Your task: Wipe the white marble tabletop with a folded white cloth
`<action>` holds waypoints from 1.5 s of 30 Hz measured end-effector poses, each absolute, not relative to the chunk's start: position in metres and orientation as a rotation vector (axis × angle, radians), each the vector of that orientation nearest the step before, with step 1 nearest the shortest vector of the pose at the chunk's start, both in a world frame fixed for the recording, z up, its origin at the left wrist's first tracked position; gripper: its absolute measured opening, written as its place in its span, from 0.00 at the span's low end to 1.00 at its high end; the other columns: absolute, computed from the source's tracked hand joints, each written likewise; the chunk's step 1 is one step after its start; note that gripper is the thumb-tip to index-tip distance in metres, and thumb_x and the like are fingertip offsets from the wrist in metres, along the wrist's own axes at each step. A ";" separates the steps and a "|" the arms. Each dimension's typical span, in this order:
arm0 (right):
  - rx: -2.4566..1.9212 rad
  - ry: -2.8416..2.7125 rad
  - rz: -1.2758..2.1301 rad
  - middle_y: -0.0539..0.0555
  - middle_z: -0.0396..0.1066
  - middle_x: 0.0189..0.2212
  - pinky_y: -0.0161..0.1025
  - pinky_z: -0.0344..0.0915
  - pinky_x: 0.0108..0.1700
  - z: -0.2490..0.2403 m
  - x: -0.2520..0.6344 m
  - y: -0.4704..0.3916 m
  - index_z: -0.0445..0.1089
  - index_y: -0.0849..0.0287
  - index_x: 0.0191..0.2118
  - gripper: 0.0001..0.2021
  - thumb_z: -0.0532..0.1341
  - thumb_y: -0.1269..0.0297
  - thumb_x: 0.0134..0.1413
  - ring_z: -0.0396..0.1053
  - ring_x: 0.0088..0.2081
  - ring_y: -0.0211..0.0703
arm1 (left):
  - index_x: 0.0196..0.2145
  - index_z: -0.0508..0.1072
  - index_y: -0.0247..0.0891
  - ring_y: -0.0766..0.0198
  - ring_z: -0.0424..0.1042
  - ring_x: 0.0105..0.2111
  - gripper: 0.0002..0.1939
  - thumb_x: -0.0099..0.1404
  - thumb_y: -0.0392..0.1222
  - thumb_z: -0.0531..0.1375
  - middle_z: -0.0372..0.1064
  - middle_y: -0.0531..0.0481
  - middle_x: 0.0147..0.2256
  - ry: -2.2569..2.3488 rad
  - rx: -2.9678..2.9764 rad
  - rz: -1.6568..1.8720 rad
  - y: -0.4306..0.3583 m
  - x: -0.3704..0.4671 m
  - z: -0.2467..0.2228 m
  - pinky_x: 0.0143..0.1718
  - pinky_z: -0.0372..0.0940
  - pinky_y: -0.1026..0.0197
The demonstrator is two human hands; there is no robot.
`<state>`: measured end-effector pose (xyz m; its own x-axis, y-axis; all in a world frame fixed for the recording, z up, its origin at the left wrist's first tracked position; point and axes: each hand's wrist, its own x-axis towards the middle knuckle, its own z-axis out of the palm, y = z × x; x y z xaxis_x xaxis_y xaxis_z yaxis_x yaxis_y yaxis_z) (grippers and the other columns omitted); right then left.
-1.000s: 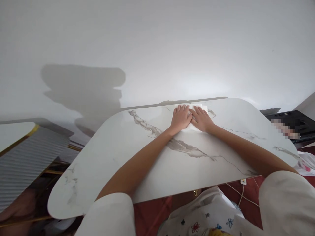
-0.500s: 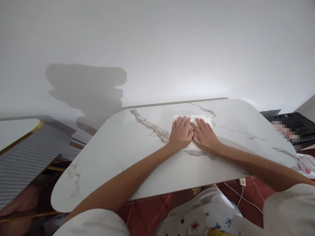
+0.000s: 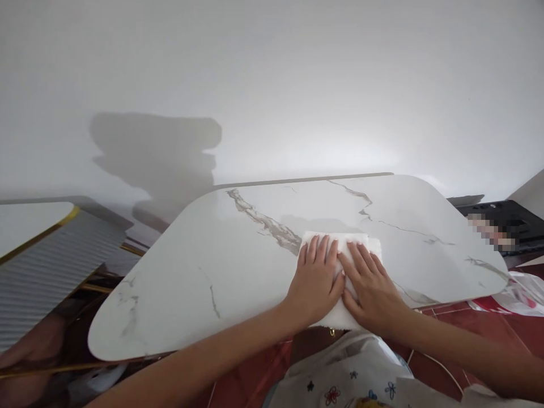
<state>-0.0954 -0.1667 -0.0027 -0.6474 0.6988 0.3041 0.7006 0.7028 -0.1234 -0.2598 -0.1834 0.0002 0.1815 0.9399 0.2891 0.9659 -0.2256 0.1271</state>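
Note:
A folded white cloth (image 3: pixel 337 242), possibly a paper towel, lies on the white marble-patterned tabletop (image 3: pixel 170 294) near its front edge. My left hand (image 3: pixel 313 283) rests flat on the left part of the cloth, with its fingers stretched forward. On the right part, my right hand (image 3: pixel 369 283) also lies flat, fingers spread. The two thumbs come close together at the cloth's middle. Both palms hide much of the cloth, and its near end reaches the table's front edge.
A pale wall (image 3: pixel 272 85) rises behind the table. To the left stands a ribbed grey cabinet (image 3: pixel 55 266) with gold trim. At the right are a black appliance (image 3: pixel 525 226) and a plastic bag (image 3: pixel 525 292). Red floor tiles (image 3: pixel 250 368) show below.
Both hands have drawn the cloth back across the tabletop, from near its middle to the front edge. They stay flat on it.

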 end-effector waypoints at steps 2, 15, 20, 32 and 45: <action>-1.117 -2.586 -0.015 0.60 0.43 0.69 0.56 0.52 0.64 -0.003 -0.087 -0.167 0.49 0.59 0.68 0.30 0.50 0.62 0.61 0.39 0.69 0.56 | 0.64 0.55 0.31 0.45 0.47 0.65 0.29 0.68 0.45 0.48 0.54 0.36 0.64 -1.900 -2.387 -0.480 -0.183 -0.253 0.002 0.63 0.48 0.41; -1.259 -2.609 0.034 0.64 0.49 0.67 0.58 0.50 0.63 0.005 -0.101 -0.096 0.55 0.61 0.65 0.28 0.50 0.60 0.60 0.46 0.67 0.60 | 0.62 0.59 0.33 0.46 0.48 0.65 0.28 0.67 0.45 0.50 0.56 0.40 0.63 -1.987 -2.401 -0.481 -0.108 -0.255 0.012 0.64 0.47 0.44; -1.261 -2.592 0.057 0.63 0.49 0.67 0.57 0.50 0.62 0.008 -0.123 -0.047 0.53 0.60 0.66 0.28 0.48 0.59 0.62 0.45 0.67 0.57 | 0.59 0.62 0.38 0.50 0.53 0.63 0.24 0.67 0.45 0.50 0.60 0.43 0.60 -1.947 -2.311 -0.606 -0.057 -0.274 0.008 0.63 0.49 0.48; -1.172 -2.595 0.095 0.61 0.49 0.67 0.53 0.48 0.64 0.001 -0.163 0.060 0.53 0.60 0.66 0.27 0.48 0.58 0.64 0.45 0.67 0.56 | 0.58 0.63 0.38 0.52 0.51 0.63 0.23 0.68 0.45 0.49 0.61 0.45 0.60 -2.016 -2.257 -0.682 0.033 -0.313 0.004 0.63 0.46 0.50; -1.132 -2.581 0.130 0.62 0.51 0.67 0.52 0.49 0.64 -0.006 -0.183 0.123 0.55 0.63 0.66 0.28 0.49 0.59 0.63 0.46 0.67 0.56 | 0.53 0.68 0.38 0.53 0.58 0.57 0.19 0.68 0.43 0.49 0.66 0.43 0.55 -2.076 -2.159 -0.693 0.079 -0.323 0.006 0.59 0.50 0.50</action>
<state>-0.1828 0.1227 -0.0065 -0.6357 0.7297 0.2520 0.7008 0.6823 -0.2080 -0.3227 0.0792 0.0057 -0.0123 0.9323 0.3615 0.9625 -0.0869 0.2569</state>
